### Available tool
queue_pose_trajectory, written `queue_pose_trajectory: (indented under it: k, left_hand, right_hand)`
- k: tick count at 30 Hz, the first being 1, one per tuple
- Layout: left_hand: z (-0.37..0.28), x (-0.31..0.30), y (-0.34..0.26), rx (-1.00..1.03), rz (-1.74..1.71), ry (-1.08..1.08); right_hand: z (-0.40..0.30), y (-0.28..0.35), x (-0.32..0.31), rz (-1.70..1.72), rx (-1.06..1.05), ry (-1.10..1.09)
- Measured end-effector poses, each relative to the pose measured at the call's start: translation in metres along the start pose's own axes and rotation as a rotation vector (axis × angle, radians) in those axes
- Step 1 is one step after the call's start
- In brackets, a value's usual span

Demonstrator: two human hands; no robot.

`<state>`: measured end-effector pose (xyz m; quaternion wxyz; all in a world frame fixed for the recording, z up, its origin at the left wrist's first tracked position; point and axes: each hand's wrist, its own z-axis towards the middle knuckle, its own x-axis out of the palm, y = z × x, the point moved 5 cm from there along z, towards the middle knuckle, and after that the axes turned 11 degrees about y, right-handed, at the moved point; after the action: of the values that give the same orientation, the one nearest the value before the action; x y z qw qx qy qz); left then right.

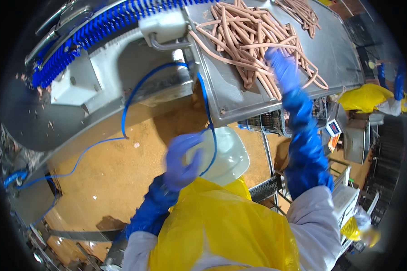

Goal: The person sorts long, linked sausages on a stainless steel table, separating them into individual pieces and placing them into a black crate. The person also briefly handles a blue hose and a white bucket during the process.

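A heap of long, thin sausages [237,34] lies on the steel table [220,98] before me. My right hand [285,69], in a purple glove, is stretched over the heap's near right edge; it is blurred, and whether its fingers grip a sausage cannot be told. Lower down, my left hand [183,161], gloved the same way, holds nothing, with its fingers apart and curved. It is beside a blue hose [214,142] and a pale translucent plastic tub [230,152] below the table's corner. A smaller bundle of sausages [302,15] rests farther back on the table.
Blue toothed conveyor links [105,25] run along the machine at upper left, with a white block [162,25] beside the table. Plastic crates [271,122] stand beneath the table's near edge. A digital scale display [333,128] is at right, near a co-worker's blue sleeves [399,79].
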<state>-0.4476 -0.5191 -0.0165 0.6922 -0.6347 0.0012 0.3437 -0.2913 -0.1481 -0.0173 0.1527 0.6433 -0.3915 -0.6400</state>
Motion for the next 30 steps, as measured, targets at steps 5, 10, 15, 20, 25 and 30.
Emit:
queue_pose_trajectory:
  k: [5, 10, 15, 20, 25, 30]
  left_hand:
    - [0.099, 0.184, 0.04, 0.142, 0.141, 0.231]
    - [0.219, 0.232, 0.114, -0.024, 0.933, 0.126]
    - [0.248, 0.271, 0.083, -0.191, 0.795, 0.545]
    - [0.173, 0.375, -0.003, -0.028, 0.173, 0.499]
    - [0.129, 0.448, -0.076, -0.701, -0.976, 0.67]
    - [0.159, 0.475, -0.057, -0.859, -1.79, 0.669]
  right_hand:
    - [-0.174, -0.122, 0.229, 0.055, 0.222, 0.691]
    - [-0.351, -0.138, 0.252, 0.192, 0.352, 0.605]
    - [-0.482, -0.227, 0.239, 0.56, 0.611, 0.566]
    - [-0.363, -0.173, 0.125, 0.653, 0.29, -0.172]
    - [-0.239, -0.137, 0.098, 0.908, 0.031, -0.392]
    - [-0.31, -0.125, 0.047, 0.894, 0.351, -0.129]
